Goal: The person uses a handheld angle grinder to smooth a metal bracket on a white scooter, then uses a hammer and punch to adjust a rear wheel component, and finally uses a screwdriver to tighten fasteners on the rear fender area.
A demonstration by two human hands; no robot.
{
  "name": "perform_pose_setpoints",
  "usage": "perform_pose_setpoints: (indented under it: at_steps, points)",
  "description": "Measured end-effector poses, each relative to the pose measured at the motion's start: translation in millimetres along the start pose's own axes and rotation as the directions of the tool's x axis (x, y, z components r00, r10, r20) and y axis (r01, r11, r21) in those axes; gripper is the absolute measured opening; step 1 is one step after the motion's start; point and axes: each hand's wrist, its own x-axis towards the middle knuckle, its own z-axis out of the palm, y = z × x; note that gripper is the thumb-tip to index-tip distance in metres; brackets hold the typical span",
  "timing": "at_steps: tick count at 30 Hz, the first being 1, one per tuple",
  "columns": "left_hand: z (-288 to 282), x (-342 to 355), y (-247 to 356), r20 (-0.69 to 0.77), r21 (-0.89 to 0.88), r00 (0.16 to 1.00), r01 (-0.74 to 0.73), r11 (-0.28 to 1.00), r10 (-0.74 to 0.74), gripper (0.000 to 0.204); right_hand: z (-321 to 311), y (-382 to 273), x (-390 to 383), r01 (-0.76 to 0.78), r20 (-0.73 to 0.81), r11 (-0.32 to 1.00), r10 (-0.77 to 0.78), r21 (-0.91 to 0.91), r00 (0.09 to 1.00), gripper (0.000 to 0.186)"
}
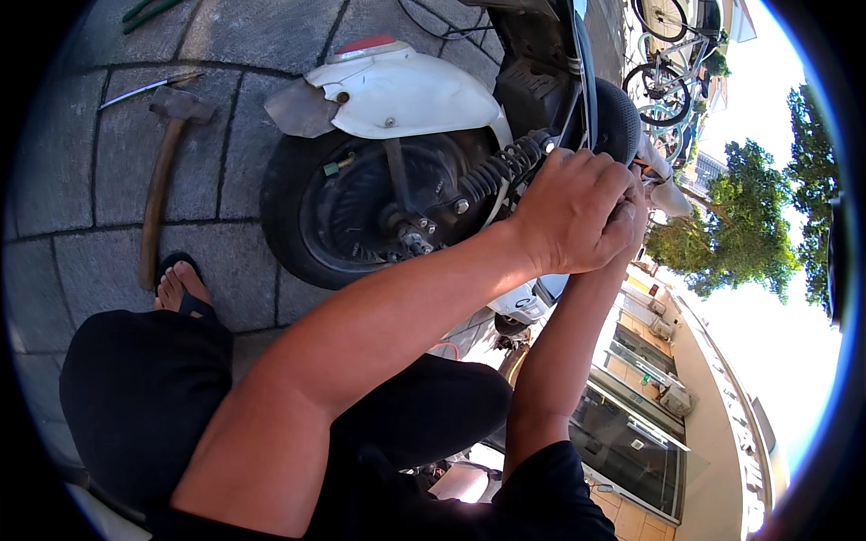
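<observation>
My left hand [582, 209] has its fingers curled at the upper end of a black coil-spring shock absorber [496, 171] on a scooter, beside a metal bar; what it grips is hidden. My right hand [636, 194] is just behind it, mostly covered, so its fingers cannot be made out. Around them are the rear wheel [293, 212] with a black tyre, a scuffed white fender [419, 95] with a red light, and a dark underbody [532, 63].
A wooden-handled hammer [158, 180], a thin metal tool [135, 90] and a green-handled tool [144, 13] lie on grey pavers at left. My sandalled foot [180, 288] is beside the hammer. Bicycles [658, 95], trees [740, 207] and a building [713, 424] stand to the right.
</observation>
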Motion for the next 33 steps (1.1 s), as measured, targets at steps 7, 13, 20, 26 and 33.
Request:
perform_pose_setpoints:
  at_steps: [7,13,20,26,33]
  points:
    - [19,-20,-7,0.117,-0.059,0.993,0.002,0.998,0.005,0.018,-37,41,-49,0.141,0.009,0.989,-0.140,-0.049,0.990,0.046]
    - [12,-14,-22,0.197,0.042,0.975,0.098,0.994,-0.104,0.019,-27,64,-107,-0.247,-0.107,0.959,0.263,0.139,0.959,0.039]
    - [18,-17,-28,0.227,0.102,0.946,0.212,0.972,-0.230,0.025,-59,71,-123,-0.340,0.016,0.939,0.339,0.051,0.941,0.021]
    - [26,-28,-15,0.594,0.210,0.683,0.379,0.901,-0.425,0.037,-66,61,-134,-0.125,0.015,0.992,0.125,0.000,0.992,0.020]
    - [29,-12,11,0.724,-0.038,0.538,0.656,0.753,-0.432,0.040,-49,40,-145,-0.025,0.006,0.998,0.026,-0.055,1.000,0.025]
